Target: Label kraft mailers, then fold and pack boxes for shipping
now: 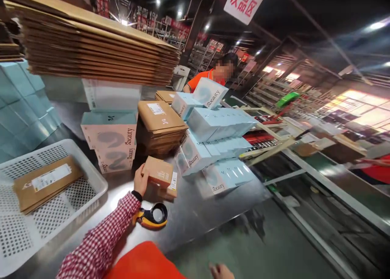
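My left hand point(140, 181), in a checked sleeve with a dark wristband, grips the left side of a small brown cardboard box point(157, 170). Under that box, another small brown box with a white label point(173, 182) shows partly. Close below my left hand lies a yellow and black tape dispenser point(152, 216) on the metal table point(195, 206). My right hand point(222, 271) hangs low at the bottom edge, away from the table. It is blurred and partly cut off; its visible fingers are apart with nothing seen in them.
Light-blue cartons point(224, 122) are stacked beyond the boxes, beside a pile of folded brown cardboard point(161, 124). Two pink-fronted cartons point(114, 143) stand left of it. A white basket point(100, 185) holds flat cardboard. A person point(199, 79) in orange stands behind; a conveyor point(329, 181) runs right.
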Motion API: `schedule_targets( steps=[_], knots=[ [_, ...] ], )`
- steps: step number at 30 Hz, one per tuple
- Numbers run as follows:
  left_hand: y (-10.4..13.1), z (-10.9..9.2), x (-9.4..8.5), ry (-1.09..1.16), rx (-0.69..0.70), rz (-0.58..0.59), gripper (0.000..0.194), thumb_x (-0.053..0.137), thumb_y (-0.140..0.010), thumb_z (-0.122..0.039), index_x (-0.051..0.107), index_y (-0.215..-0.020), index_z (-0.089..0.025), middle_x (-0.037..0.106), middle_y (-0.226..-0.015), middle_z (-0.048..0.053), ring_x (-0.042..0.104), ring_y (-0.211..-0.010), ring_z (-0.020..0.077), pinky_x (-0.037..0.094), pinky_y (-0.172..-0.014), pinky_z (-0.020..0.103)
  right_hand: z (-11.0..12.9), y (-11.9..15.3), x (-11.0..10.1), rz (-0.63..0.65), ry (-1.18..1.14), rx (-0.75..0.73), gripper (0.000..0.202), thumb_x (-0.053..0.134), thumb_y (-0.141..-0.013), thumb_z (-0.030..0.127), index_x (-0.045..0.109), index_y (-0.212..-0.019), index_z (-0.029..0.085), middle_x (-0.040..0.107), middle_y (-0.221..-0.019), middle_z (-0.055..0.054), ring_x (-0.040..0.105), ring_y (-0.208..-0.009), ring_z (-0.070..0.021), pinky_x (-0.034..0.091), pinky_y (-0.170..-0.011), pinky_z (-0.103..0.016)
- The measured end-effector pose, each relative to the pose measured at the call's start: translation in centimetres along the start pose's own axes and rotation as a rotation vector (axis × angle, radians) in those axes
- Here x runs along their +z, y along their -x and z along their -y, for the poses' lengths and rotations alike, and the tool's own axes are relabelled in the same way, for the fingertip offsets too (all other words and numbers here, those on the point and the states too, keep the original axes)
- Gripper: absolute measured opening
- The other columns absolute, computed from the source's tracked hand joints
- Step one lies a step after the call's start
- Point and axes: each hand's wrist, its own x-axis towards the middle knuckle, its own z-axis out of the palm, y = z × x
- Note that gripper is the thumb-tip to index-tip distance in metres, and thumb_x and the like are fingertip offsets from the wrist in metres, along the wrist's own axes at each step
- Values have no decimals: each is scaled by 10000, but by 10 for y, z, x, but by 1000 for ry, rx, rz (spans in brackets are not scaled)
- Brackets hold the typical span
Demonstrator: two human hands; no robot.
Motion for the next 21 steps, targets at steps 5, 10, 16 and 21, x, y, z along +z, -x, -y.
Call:
schedule_targets(
  steps=[5,10,16,21],
  knots=[
    [23,-28,39,44,76,201,473,525,-817,-393,552,-1222,-149,572,-1257,123,527,-1166,248,391,-1027,410,118,-2,-9,246,-932,-172,629,542,-659,735,581,-1099,288,649,-1139,-102,635,-1028,-283,488,-865,-480],
    [69,-31,43,-21,198,295,474,515,-848,-381,505,-1278,-184,529,-1332,123,486,-1241,236,387,-1063,414,223,-21,-24,504,-1103,-432,749,622,-661,631,483,-1285,239,613,-1216,-141,597,-1086,-322,482,-888,-504],
    [49,0,-49,-430,208,110,492,588,-810,-333,513,-1276,-191,562,-1322,107,517,-1227,234,415,-1061,408,248,-61,-3,-276,-404,-917,970,640,-697,582,208,-1461,168,443,-1374,-194,463,-1221,-357,419,-967,-515],
    [0,23,-224,-807,-13,-262,338,525,-854,-166,553,-1187,-114,554,-1285,130,466,-1249,279,347,-1065,527,254,-98,40,-653,370,-1430,550,500,-857,317,389,-1371,155,541,-1266,-183,448,-1204,-365,360,-983,-537]
  ],
)
